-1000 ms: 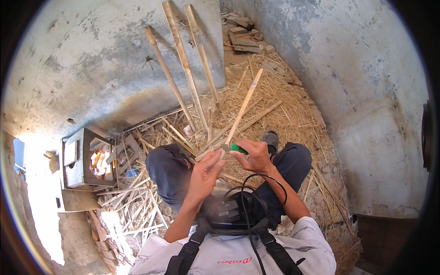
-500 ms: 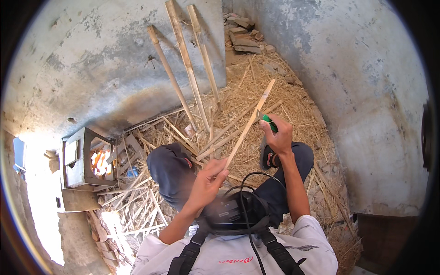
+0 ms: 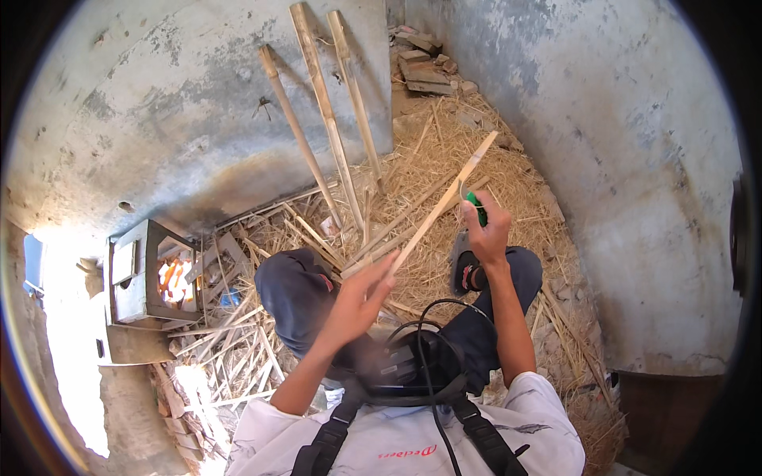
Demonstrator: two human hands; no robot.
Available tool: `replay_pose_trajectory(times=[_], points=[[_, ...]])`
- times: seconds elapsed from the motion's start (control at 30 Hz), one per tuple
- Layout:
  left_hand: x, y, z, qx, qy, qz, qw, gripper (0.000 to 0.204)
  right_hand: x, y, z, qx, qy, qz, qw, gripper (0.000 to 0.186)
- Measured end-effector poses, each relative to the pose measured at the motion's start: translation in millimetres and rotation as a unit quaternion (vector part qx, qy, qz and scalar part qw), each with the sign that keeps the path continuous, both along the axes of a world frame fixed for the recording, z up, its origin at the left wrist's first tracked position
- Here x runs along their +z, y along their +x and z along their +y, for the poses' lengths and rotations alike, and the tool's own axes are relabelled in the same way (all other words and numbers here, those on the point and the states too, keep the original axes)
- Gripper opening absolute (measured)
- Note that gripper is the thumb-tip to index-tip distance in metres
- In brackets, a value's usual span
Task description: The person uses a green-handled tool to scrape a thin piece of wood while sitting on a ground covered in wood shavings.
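Note:
A pale, flat bamboo strip (image 3: 436,214) slants up and to the right in front of my knees. My left hand (image 3: 354,300) grips its near end between thumb and fingers. Closed around a green-handled knife (image 3: 477,208), my right hand (image 3: 489,232) is at the strip's upper half. A thin curved piece, blade or shaving, shows where the knife meets the strip; I cannot tell which. The strip's far end sticks out beyond the knife. My left palm hides its near tip.
Bamboo poles (image 3: 324,107) lean on the left wall. Shavings (image 3: 508,178) and split strips (image 3: 246,357) litter the ground. A metal box (image 3: 151,274) with bright orange contents stands at left. Bricks (image 3: 425,75) are piled at the far corner. A black cable (image 3: 421,349) loops over my lap.
The strip has shifted away from me and to the right, and my left hand has gone forward with it. My right hand with the knife has moved slightly right.

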State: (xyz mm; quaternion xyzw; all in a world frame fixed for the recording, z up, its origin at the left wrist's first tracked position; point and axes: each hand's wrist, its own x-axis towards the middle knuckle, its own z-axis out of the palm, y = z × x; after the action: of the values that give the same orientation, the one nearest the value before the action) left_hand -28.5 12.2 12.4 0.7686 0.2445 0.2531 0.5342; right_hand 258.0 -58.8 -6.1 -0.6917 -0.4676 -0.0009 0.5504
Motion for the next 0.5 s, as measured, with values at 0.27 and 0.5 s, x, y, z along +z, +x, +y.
replay_pose_trajectory(times=[0.27,0.5], points=[[10.1,20.2,32.5,-0.047,0.048,0.085,0.994,0.053,-2.5,-12.2,-5.2,-0.001,0.001,-0.027,1.0,0.023],[26.6,50.2,18.5,0.031,0.054,0.057,0.996,0.041,-7.2,-36.1,-7.3,0.095,-0.001,-0.056,0.994,0.024]])
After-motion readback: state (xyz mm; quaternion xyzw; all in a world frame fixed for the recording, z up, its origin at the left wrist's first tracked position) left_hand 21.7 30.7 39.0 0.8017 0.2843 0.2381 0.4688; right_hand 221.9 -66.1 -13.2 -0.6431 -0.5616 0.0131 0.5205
